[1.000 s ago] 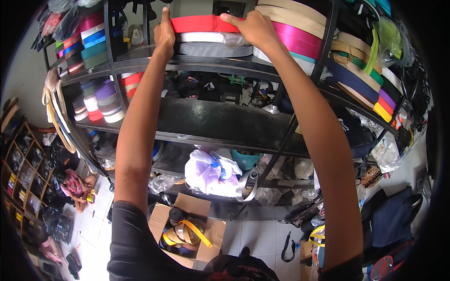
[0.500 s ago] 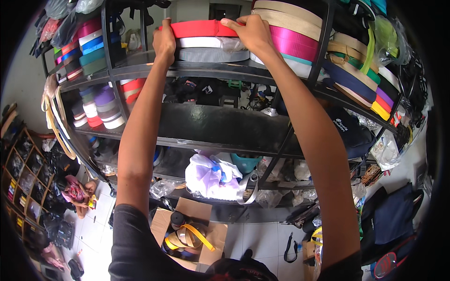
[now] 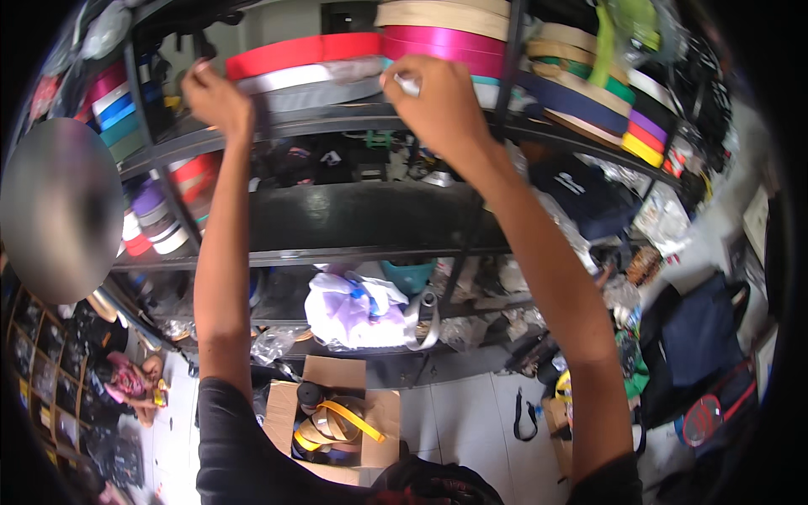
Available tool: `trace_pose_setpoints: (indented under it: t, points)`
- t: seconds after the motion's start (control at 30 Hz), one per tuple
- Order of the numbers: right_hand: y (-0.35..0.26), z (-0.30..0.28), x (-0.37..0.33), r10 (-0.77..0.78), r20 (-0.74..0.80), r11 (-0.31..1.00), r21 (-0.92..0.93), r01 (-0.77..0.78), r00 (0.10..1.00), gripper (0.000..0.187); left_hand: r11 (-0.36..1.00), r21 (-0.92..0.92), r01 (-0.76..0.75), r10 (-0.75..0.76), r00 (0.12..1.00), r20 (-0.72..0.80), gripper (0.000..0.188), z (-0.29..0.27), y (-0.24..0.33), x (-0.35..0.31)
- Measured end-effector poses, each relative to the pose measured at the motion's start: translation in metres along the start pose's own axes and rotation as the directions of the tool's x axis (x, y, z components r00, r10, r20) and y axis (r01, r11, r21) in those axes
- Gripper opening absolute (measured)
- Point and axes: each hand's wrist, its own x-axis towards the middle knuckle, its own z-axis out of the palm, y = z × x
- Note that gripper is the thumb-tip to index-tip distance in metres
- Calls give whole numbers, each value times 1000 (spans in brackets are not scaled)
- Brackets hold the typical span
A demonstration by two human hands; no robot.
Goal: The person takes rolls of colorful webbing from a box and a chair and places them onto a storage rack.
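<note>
A roll of red webbing [image 3: 303,55] lies on the upper shelf, stacked on a white roll [image 3: 290,79] partly wrapped in clear plastic and a grey roll [image 3: 324,96]. Just left of this stack, my left hand [image 3: 217,97] is raised, fingers loosely bent and nothing held. At the stack's right end is my right hand [image 3: 442,97], thumb and fingers curved apart. Some white shows between them, apparently from things behind. Right beside that hand stands a taller pile with a magenta roll [image 3: 446,50] and beige rolls [image 3: 442,17].
Black shelving [image 3: 353,215] spans the front. Lower down sit a white-lilac plastic bundle [image 3: 353,307] and a teal tub [image 3: 410,276]. An open cardboard box [image 3: 383,412] with strap rolls stands on the floor below me. Another person [image 3: 135,379] sits at far left; a blurred oval covers the left edge.
Both hands have let go of the red roll, the left moving off its left end and the right dropping below its right end. The whole view has shifted, so the shelf appears further left.
</note>
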Motion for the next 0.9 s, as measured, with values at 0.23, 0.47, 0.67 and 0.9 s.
trace_pose_setpoints:
  t: [0.23, 0.47, 0.67, 0.9]
  points:
    - [-2, -76, -197, 254, 191, 965, 21, -263, 948, 10, 628, -661, 410, -187, 904, 383, 29, -83, 99, -144]
    - [-119, -204, -525, 872, 132, 486, -354, -799, 472, 17, 323, 48, 945, -294, 52, 954, 31, -232, 175, -374]
    - [-363, -279, -709, 941, -309, -251, -351, -902, -141, 19, 435, 635, 638, 104, -736, 668, 32, -422, 267, -495]
    - [-656, -229, -810, 368, -574, -873, 56, -484, -731, 25, 656, 664, 359, 557, -824, -105, 22, -618, 364, -463]
